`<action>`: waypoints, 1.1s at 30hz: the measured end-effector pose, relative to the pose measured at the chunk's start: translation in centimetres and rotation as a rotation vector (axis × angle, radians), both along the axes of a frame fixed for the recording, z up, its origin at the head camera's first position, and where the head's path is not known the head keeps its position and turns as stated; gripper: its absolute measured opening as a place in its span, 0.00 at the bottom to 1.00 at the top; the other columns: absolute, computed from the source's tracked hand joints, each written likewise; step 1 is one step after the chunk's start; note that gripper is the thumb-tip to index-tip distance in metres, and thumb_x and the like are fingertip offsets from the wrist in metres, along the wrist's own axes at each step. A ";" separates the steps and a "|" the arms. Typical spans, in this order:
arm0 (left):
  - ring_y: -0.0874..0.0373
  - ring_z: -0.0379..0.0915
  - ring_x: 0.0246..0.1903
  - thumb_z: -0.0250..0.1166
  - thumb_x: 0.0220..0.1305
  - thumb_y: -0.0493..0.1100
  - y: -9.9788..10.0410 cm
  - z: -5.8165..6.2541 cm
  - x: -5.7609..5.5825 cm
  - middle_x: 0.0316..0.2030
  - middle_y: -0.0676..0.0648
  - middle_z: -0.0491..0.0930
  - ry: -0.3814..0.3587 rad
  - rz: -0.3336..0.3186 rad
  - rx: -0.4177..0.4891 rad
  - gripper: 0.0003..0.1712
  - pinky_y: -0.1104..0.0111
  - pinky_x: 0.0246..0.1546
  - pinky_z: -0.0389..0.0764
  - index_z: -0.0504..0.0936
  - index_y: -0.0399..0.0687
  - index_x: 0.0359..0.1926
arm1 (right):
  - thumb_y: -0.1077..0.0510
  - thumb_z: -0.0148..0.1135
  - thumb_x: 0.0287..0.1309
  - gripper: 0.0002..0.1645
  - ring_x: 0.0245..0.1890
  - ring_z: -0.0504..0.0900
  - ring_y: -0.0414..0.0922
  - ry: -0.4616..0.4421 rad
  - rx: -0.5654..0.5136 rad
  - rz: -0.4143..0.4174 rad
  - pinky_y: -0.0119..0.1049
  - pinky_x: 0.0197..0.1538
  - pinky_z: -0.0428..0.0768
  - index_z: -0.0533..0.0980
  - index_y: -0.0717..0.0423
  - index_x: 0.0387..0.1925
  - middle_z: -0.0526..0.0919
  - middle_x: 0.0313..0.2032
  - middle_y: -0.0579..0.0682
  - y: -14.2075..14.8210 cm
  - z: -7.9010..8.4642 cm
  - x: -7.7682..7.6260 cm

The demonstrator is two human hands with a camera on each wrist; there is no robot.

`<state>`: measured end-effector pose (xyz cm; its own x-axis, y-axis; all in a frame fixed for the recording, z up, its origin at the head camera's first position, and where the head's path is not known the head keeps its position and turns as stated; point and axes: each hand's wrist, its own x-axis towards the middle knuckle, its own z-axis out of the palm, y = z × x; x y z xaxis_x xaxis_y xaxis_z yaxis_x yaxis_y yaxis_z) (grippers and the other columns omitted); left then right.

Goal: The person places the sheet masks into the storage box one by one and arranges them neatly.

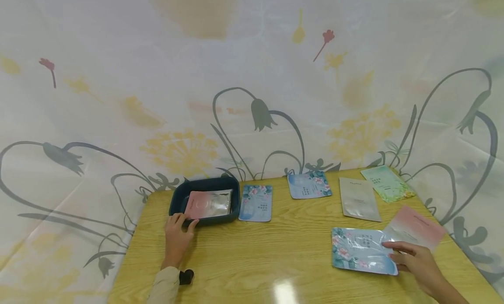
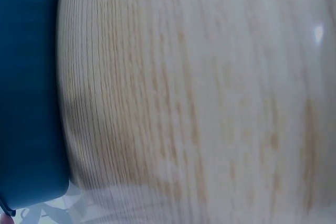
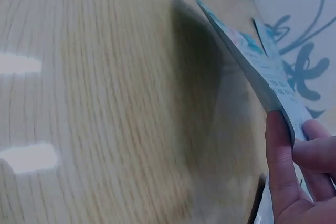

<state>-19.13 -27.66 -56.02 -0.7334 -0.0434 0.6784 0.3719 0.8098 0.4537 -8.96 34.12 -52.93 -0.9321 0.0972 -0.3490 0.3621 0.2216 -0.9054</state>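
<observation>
In the head view my right hand (image 1: 417, 262) pinches the right end of a blue floral sheet mask packet (image 1: 360, 249), thumb on one face and fingers on the other. The right wrist view shows this packet (image 3: 257, 74) raised and tilted, its shadow falling on the wood. My left hand (image 1: 179, 234) holds the front rim of a dark blue bin (image 1: 175, 199) at the table's back left. Inside the bin lies a pink and silver packet (image 1: 206, 204). The left wrist view has the bin's outer wall (image 2: 31, 87) along its left edge, with the hand almost wholly hidden.
A blue floral packet (image 1: 256, 203) lies right beside the bin, and another (image 1: 309, 184) by the back edge. Farther right are a silver-beige packet (image 1: 359, 199), a green one (image 1: 387, 183) and a pink one (image 1: 417, 227). A printed curtain (image 1: 252, 76) backs the wooden table (image 1: 252, 256).
</observation>
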 end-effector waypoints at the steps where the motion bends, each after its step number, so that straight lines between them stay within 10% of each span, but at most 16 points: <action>1: 0.46 0.65 0.36 0.76 0.46 0.36 0.0 0.0 0.0 0.31 0.43 0.72 0.000 0.001 0.003 0.14 0.53 0.43 0.64 0.79 0.36 0.31 | 0.62 0.63 0.57 0.15 0.37 0.77 0.29 -0.004 -0.018 0.002 0.39 0.39 0.81 0.81 0.60 0.47 0.75 0.43 0.35 -0.2 0.0 -0.2; 17: 0.46 0.65 0.36 0.76 0.46 0.35 0.1 0.3 0.1 0.32 0.41 0.72 0.010 0.002 0.000 0.14 0.51 0.43 0.64 0.80 0.35 0.31 | 0.62 0.62 0.59 0.14 0.33 0.78 0.38 0.020 -0.179 0.096 0.35 0.35 0.79 0.82 0.46 0.45 0.76 0.40 0.29 -4.5 2.0 -3.2; 33: 0.47 0.64 0.34 0.76 0.43 0.35 -0.3 -0.6 -0.4 0.31 0.43 0.73 0.057 -0.012 -0.020 0.14 0.51 0.41 0.64 0.79 0.38 0.30 | 0.62 0.63 0.58 0.18 0.39 0.79 0.39 0.069 -0.212 0.161 0.37 0.38 0.79 0.79 0.56 0.51 0.75 0.46 0.35 -8.1 2.5 -5.8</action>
